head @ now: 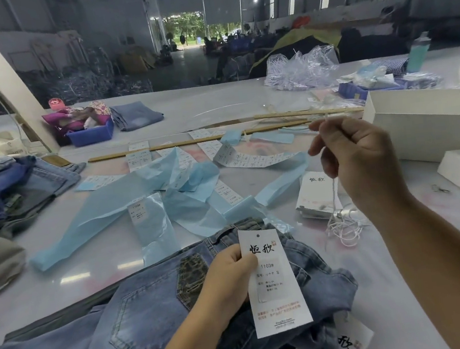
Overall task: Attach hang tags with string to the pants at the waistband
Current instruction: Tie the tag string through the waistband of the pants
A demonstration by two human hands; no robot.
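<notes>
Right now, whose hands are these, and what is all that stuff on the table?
There is no machine here. A person wears a camera on their head, so this one picture looks forward and down at their own two hands.

The left hand pinches a white tag with printed writing and a small hole at the top. The right hand is lifted up and pinches a thin white string, which hangs down to a loose pile of strings on the table.

Under the tag lie blue jeans. Farther back you can see crumpled blue paper, strips of labels, long wooden rulers and a white box. Behind is a big hall.
</notes>
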